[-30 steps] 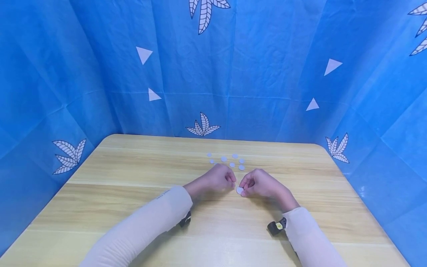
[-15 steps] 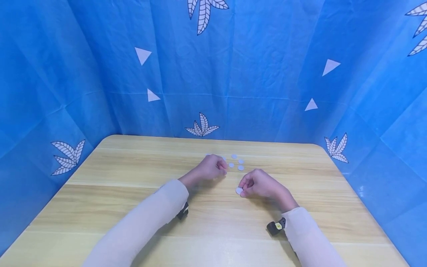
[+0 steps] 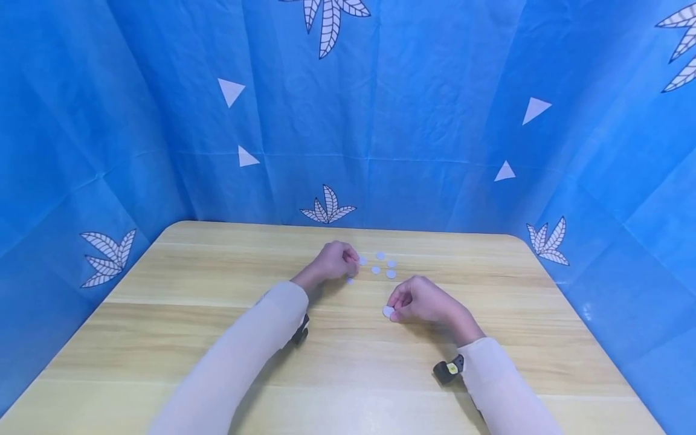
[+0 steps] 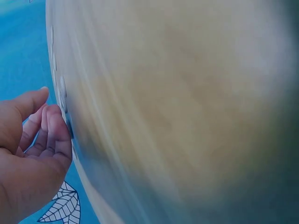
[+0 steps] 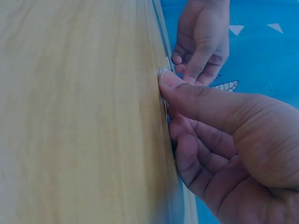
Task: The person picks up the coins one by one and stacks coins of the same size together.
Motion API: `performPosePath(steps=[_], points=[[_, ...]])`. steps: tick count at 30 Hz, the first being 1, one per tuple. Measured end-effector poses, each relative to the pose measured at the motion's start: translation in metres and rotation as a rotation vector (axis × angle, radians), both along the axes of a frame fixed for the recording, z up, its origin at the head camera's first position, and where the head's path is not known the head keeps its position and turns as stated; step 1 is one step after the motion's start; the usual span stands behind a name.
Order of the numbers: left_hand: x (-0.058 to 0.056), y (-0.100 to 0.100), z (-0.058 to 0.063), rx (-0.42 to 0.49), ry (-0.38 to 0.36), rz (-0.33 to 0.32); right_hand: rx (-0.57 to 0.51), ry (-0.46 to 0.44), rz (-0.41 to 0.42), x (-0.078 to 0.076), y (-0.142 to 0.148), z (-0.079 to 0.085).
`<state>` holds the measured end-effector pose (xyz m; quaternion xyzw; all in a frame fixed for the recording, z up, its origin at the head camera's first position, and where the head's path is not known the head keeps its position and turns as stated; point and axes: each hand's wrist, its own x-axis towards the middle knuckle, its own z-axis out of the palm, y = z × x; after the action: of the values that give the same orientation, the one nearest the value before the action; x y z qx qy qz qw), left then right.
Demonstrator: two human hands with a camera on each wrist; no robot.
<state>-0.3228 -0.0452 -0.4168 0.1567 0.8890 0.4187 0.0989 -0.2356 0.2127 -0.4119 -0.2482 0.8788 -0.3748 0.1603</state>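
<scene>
My right hand (image 3: 421, 300) pinches a round white disc (image 3: 388, 311) between thumb and fingers, low over the wooden table (image 3: 348, 374). In the right wrist view, the disc's thin edge shows by the thumb tip. My left hand (image 3: 336, 261) is farther back, fingers bent close to the tabletop. In the left wrist view, its thumb stands apart from the curled fingers, with nothing visible between them. Just below that hand lies a small disc (image 3: 350, 280), and another white disc (image 3: 362, 261) is right beside its fingertips.
Several more flat white discs lie spread to the right of the left hand, among them a near disc (image 3: 391, 274) and a far disc (image 3: 380, 256). A blue curtain (image 3: 435, 121) with leaf and triangle prints surrounds the table's back and sides.
My left hand has moved away from the right hand, back and to the left. The small disc now lies nearer to me than before. My right hand keeps its disc in place.
</scene>
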Motion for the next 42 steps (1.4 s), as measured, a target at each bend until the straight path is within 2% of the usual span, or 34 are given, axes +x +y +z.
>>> performPosePath(steps=[6, 14, 23, 31, 42], points=[[-0.01, 0.002, 0.001, -0.004, -0.006, 0.027, 0.006, 0.018, 0.003, -0.002, 0.0, -0.001], [-0.014, 0.003, 0.001, 0.013, -0.058, 0.077, 0.007, 0.03, 0.016, -0.003, -0.001, -0.001], [-0.022, 0.002, 0.0, -0.025, -0.032, 0.063, 0.003, 0.008, 0.003, -0.004, -0.001, -0.002], [-0.025, 0.007, -0.001, -0.06, -0.011, 0.017, 0.002, 0.006, 0.001, -0.004, -0.001, -0.002], [-0.028, 0.011, -0.005, -0.108, 0.006, -0.011, -0.005, 0.016, 0.01, -0.004, 0.0, -0.004]])
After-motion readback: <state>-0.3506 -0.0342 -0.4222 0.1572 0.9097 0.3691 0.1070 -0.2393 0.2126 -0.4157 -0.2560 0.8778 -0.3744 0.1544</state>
